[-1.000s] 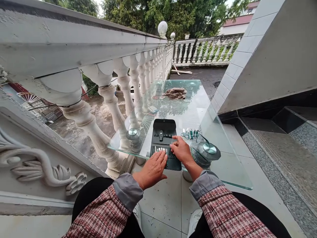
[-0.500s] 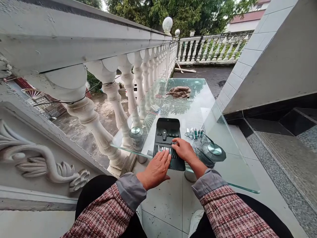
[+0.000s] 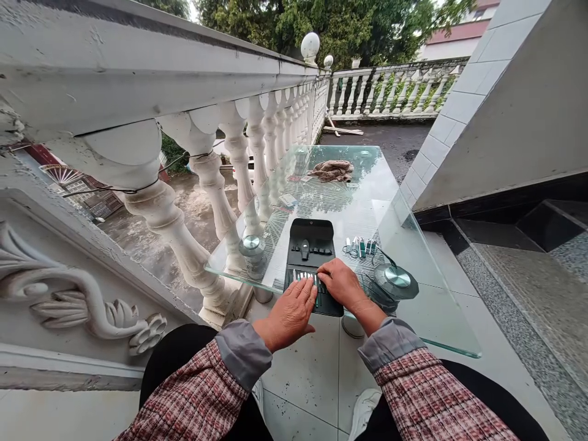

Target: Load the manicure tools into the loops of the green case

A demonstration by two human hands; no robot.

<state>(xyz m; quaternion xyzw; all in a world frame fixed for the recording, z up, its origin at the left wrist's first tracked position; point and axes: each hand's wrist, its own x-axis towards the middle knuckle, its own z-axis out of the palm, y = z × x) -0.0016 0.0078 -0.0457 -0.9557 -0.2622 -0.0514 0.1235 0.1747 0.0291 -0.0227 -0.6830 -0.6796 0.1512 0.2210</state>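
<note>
A black folding case (image 3: 311, 231) lies open on the glass table, its flap pointing away from me. A dark rounded piece (image 3: 305, 247) sits in its upper half among several loops. Slim silver tools (image 3: 304, 275) stand in a row across the lower half. My left hand (image 3: 293, 308) rests flat over the lower left of the case, fingers straight and together. At the case's right side, my right hand (image 3: 342, 283) has its fingers bent and thumb drawn in against the slots. Whatever those fingertips hold is hidden.
On the glass table (image 3: 441, 312), small silver and green pieces (image 3: 365, 246) with dark cords lie right of the case. A crumpled brown cloth (image 3: 331, 171) and a flat packet (image 3: 288, 200) are farther back. A white balustrade (image 3: 160, 214) borders the left.
My right hand has shifted slightly down and its fingers have curled inward over the right-hand slots. My left hand and the case have stayed in place.
</note>
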